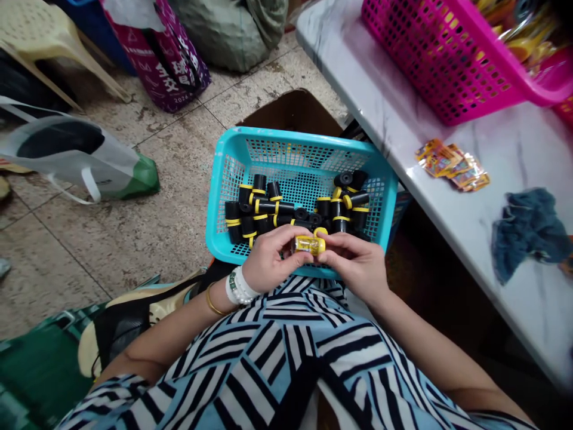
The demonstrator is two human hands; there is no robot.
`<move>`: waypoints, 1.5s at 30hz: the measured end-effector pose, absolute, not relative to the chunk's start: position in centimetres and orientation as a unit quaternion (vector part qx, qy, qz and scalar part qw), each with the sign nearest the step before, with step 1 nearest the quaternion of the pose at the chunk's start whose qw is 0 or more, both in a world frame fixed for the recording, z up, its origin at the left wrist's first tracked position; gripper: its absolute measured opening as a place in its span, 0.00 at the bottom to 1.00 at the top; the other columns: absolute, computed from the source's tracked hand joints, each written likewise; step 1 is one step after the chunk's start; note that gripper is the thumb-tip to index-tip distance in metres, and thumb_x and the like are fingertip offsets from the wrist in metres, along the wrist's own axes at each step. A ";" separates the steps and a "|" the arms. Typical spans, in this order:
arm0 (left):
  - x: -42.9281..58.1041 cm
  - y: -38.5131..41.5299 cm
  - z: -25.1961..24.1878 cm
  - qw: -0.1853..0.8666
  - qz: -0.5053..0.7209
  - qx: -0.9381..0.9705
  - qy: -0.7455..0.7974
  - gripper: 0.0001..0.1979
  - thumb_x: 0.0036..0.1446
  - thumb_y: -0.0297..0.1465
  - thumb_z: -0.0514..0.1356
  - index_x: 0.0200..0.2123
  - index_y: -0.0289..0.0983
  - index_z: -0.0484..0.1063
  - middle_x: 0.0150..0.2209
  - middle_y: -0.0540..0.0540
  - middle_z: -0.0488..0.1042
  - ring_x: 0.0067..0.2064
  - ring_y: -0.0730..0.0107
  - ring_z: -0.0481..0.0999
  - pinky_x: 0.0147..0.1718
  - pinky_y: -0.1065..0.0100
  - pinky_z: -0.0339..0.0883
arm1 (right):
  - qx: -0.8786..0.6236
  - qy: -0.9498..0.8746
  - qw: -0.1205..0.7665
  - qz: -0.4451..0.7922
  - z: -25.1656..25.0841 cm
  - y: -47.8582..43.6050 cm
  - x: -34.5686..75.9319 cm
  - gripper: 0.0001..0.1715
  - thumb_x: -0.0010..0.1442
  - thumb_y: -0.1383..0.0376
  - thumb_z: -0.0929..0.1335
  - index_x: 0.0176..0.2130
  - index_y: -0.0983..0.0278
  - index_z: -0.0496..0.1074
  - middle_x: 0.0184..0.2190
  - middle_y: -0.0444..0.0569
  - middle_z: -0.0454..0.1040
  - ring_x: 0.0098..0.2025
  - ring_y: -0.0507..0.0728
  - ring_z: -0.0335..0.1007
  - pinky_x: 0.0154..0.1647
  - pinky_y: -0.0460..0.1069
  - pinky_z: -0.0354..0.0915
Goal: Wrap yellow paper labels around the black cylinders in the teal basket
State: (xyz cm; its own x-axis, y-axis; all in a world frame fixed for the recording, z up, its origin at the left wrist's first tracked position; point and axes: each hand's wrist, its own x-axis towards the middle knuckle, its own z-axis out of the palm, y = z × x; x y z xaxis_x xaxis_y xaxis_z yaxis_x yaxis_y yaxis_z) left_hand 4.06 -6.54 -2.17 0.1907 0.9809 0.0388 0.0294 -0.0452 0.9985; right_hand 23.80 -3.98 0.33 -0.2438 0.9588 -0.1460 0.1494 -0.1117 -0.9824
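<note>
My left hand [268,257] pinches a small clear-and-yellow cylinder [306,245] between thumb and fingers, holding it sideways by its clear end. At its yellow end, my right hand [360,263] grips with thumb and forefinger. Both hands are over the near rim of a turquoise plastic basket [215,197], which rests by my lap. Inside the basket lie several black cylinders [280,206] with yellow rings, heaped in two loose groups. A bit of yellow shows just above the held cylinder; I cannot tell whether it belongs to it.
To the right, a marble-patterned table [403,137] bears a pink basket [430,65] of yellow items, a pile of orange packets [453,166] and a blue denim cloth [521,233]. On the floor at left stand a white-green bag [129,173], a purple bag [156,60] and a plastic stool [40,30].
</note>
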 end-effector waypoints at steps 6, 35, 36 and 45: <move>4.5 -6.3 -2.4 0.478 0.473 0.608 0.422 0.16 0.58 0.34 0.64 0.48 0.36 0.74 0.42 0.41 0.78 0.41 0.65 0.76 0.42 0.65 0.70 | -0.510 -0.430 0.325 0.670 0.4 -4.1 23.3 0.14 0.47 0.61 0.79 0.36 0.61 0.81 0.26 0.45 0.81 0.25 0.54 0.77 0.31 0.51 0.77; 4.4 -5.7 -1.9 0.495 0.478 0.603 0.404 0.11 0.60 0.30 0.61 0.46 0.39 0.74 0.41 0.44 0.74 0.42 0.66 0.74 0.43 0.64 0.69 | -0.522 -0.477 0.332 0.624 0.2 -3.7 23.5 0.15 0.51 0.58 0.77 0.38 0.61 0.79 0.29 0.45 0.81 0.28 0.54 0.78 0.35 0.52 0.77; 4.4 -5.7 -1.9 0.493 0.480 0.606 0.399 0.11 0.59 0.29 0.62 0.47 0.40 0.74 0.41 0.44 0.74 0.43 0.65 0.74 0.44 0.63 0.69 | -0.518 -0.471 0.318 0.640 0.1 -3.6 23.4 0.15 0.52 0.57 0.77 0.38 0.61 0.79 0.28 0.45 0.81 0.26 0.54 0.77 0.34 0.52 0.77; 4.2 -5.8 -2.0 0.569 0.450 0.498 0.475 0.15 0.59 0.38 0.63 0.45 0.35 0.72 0.38 0.43 0.77 0.37 0.67 0.76 0.37 0.66 0.71 | -0.510 -0.532 0.371 0.565 -0.2 -3.5 22.9 0.16 0.47 0.61 0.79 0.39 0.58 0.81 0.36 0.46 0.80 0.34 0.54 0.77 0.39 0.51 0.76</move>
State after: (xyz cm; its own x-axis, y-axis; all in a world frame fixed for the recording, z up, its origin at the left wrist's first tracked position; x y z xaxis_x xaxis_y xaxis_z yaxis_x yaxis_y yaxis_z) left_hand 4.22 -5.81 -2.04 0.1442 0.9853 -0.0918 -0.0389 0.0983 0.9944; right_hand 22.94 -3.50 -0.23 -0.2046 0.9616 -0.1828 0.1237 -0.1599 -0.9794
